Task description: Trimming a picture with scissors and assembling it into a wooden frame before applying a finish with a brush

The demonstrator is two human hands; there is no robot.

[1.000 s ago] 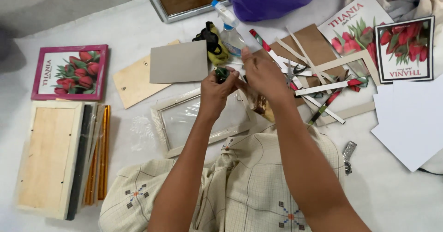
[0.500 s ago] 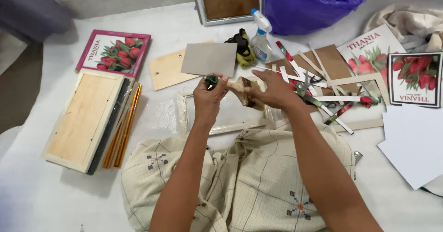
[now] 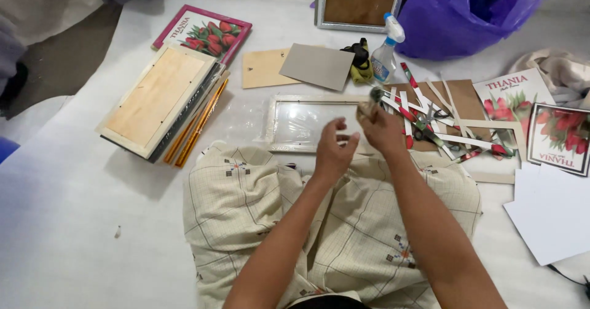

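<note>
Over a glazed white picture frame [image 3: 301, 123] lying backless, the right hand [image 3: 382, 129] pinches a small dark-tipped tool [image 3: 373, 95]; the left hand [image 3: 335, 152] curls loosely, seemingly empty; grey backing board [image 3: 318, 66] waits aside.

Head-worn view, steeply down, close

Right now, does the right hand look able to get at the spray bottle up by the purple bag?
Probably yes. The right hand is lifted over the glass frame's right end, and the spray bottle stands just beyond it. Only flat cut strips lie between, though the fingers already seem to grip something small.
</note>
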